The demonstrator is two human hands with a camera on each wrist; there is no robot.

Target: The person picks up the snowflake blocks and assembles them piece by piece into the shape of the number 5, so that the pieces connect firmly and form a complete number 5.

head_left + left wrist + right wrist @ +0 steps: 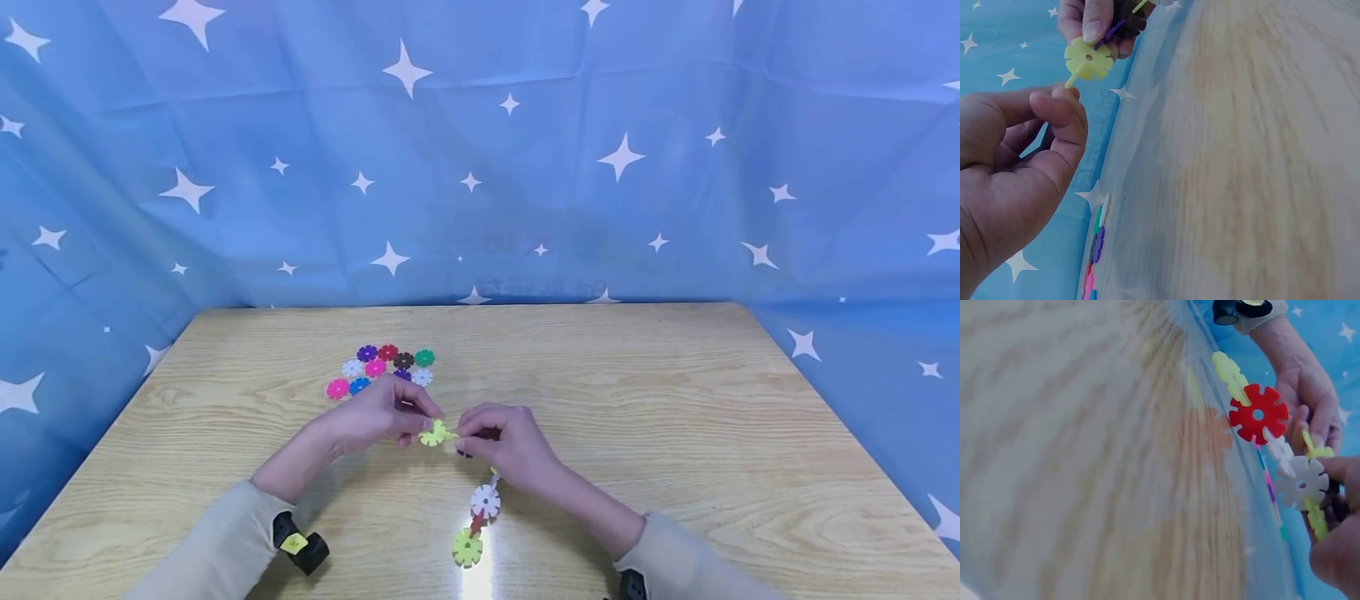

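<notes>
While 9 loose discs (381, 367) lie on table (675, 400), both hands, L (378, 414) & R (506, 446), pinch 1 yellow disc (433, 433).

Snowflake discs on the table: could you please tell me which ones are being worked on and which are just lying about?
In hand:
- yellow disc, pinched by the left hand
- chain of joined discs, held at its upper end by the right hand

Lying about:
- loose coloured discs on the table

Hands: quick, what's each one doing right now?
Left hand: pinches the yellow disc.
Right hand: grips the chain of discs, touching the yellow disc.
</notes>
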